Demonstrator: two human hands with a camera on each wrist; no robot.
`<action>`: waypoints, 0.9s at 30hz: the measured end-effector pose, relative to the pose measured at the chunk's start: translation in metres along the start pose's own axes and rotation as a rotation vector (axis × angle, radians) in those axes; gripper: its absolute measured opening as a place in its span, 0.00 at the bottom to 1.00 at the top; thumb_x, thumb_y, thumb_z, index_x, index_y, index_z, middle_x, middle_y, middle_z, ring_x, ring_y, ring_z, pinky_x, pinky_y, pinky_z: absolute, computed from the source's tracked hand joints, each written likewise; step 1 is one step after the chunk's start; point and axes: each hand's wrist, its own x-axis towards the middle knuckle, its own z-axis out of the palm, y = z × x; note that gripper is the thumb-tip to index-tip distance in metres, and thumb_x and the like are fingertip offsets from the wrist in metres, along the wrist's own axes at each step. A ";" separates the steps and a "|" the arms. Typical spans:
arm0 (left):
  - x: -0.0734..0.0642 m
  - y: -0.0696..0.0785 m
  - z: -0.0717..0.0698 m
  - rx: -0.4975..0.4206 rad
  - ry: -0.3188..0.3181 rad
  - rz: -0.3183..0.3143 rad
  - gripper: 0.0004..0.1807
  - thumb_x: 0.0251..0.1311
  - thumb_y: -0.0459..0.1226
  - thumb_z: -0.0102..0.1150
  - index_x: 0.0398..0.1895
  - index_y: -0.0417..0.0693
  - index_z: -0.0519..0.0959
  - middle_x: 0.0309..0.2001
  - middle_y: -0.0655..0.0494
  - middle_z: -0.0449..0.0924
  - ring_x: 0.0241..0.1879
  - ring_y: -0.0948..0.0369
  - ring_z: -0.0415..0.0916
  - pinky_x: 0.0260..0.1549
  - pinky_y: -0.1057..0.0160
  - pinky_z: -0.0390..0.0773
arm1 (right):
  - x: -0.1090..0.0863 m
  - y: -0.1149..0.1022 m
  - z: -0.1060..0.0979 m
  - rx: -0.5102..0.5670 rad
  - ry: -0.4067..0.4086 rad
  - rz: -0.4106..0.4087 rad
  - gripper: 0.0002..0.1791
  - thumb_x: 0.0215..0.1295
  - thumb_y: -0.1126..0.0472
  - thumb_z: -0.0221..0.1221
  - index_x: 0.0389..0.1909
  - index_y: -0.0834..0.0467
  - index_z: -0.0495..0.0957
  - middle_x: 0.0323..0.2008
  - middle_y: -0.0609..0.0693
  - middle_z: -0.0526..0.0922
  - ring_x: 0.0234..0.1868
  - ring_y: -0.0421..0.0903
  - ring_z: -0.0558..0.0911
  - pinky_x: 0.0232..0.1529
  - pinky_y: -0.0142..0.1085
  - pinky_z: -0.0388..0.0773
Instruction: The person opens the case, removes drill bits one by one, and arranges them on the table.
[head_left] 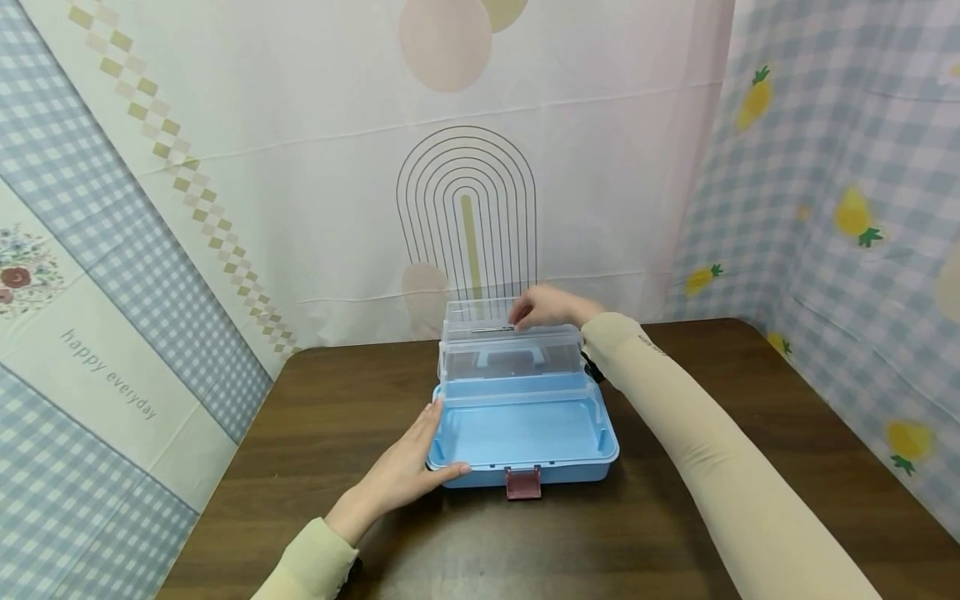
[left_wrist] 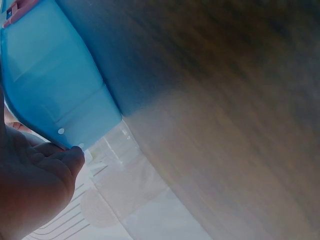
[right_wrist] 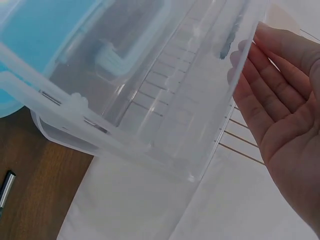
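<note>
A light blue plastic storage box (head_left: 525, 429) stands open on the table, its maroon latch (head_left: 523, 483) hanging at the front. Clear tiered trays (head_left: 457, 354) rise behind the bare blue base. My left hand (head_left: 401, 467) rests at the box's left front corner, fingers and thumb spread along its rim. At the back, my right hand (head_left: 551, 307) pinches the edge of the top tray; in the right wrist view its fingertips show through the clear wall (right_wrist: 220, 120). A thin dark and silver thing (head_left: 492, 329) lies in that tray beside the fingers.
A pale handle (head_left: 510, 357) shows through the clear plastic. A slim black and silver thing (right_wrist: 7, 187) lies on the brown wooden table (head_left: 337, 417) beside the box. Printed cloth (head_left: 337, 208) hangs along the table's back and sides.
</note>
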 end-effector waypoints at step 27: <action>0.002 -0.003 0.002 0.007 0.010 0.004 0.64 0.55 0.75 0.53 0.82 0.54 0.35 0.81 0.53 0.37 0.79 0.53 0.41 0.70 0.45 0.58 | 0.010 0.005 0.016 -0.053 0.024 -0.017 0.11 0.65 0.69 0.65 0.47 0.64 0.85 0.42 0.52 0.86 0.44 0.47 0.83 0.49 0.38 0.81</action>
